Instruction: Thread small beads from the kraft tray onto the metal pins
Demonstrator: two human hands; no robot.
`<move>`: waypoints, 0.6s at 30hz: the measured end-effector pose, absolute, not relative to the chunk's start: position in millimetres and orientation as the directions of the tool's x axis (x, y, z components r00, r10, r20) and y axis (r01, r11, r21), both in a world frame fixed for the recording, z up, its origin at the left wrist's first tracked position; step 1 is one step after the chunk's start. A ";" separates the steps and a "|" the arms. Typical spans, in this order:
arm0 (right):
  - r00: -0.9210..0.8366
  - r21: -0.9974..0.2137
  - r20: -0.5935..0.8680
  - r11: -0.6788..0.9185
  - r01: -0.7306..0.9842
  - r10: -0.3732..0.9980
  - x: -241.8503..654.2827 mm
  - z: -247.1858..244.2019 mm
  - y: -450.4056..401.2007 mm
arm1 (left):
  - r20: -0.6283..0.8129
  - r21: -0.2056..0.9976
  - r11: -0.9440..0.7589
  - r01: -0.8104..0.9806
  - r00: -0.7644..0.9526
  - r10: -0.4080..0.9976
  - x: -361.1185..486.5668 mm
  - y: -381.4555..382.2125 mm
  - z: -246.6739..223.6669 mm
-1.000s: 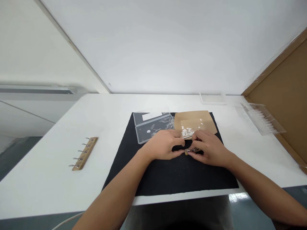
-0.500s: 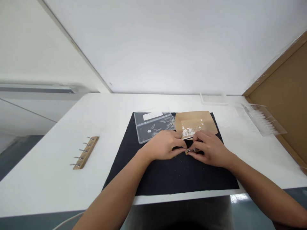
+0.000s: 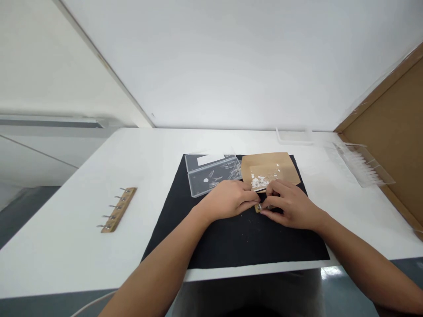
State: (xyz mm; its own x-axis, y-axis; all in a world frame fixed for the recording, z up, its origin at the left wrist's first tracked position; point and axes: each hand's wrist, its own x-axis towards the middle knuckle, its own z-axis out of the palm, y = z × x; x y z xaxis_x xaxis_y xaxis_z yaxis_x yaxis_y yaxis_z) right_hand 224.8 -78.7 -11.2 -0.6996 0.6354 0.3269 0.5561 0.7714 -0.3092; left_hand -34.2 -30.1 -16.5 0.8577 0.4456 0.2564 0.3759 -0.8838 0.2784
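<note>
Over the black mat (image 3: 264,246), my left hand (image 3: 229,199) and my right hand (image 3: 287,205) meet with fingers closed. Between the fingertips is a small wooden piece (image 3: 258,208) with a metal fitting, mostly covered by my right fingers. My left fingertips press together beside it; what they pinch is too small to make out. Behind the hands, a brown paper sheet (image 3: 264,160) bears small white bits (image 3: 260,181). Left of it lies an open clear plastic case (image 3: 198,186) with clear slender pieces and one white round piece inside.
A wooden strip (image 3: 119,211) with several metal clips lies on the white table (image 3: 66,246) at the left. Clear plastic racks (image 3: 360,165) and a clear tray (image 3: 295,141) stand at the right, near a brown board (image 3: 393,119).
My left fingertips have moved slightly right, closer to my right fingers. The wooden piece is now more covered. Otherwise the objects lie as before.
</note>
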 end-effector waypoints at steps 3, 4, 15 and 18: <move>-0.703 -0.303 0.333 0.777 0.551 0.628 224.9 -12.5 -78.4 | 0.268 0.269 -0.887 0.375 0.856 0.443 -33.4 -30.1 -16.5; -0.703 -0.304 0.334 0.778 0.550 0.628 225.0 -12.9 -78.5 | 0.273 0.271 -0.888 0.373 0.854 0.442 -33.3 -30.1 -16.7; -0.720 -0.273 0.292 0.776 0.568 0.629 249.8 5.7 -79.8 | 0.462 0.178 -0.903 0.391 0.777 0.428 -35.6 -28.1 -14.1; -0.660 -0.267 0.323 0.734 0.624 0.678 265.9 14.2 -77.0 | 0.520 0.136 -0.898 0.419 0.741 0.425 -35.1 -27.5 -14.5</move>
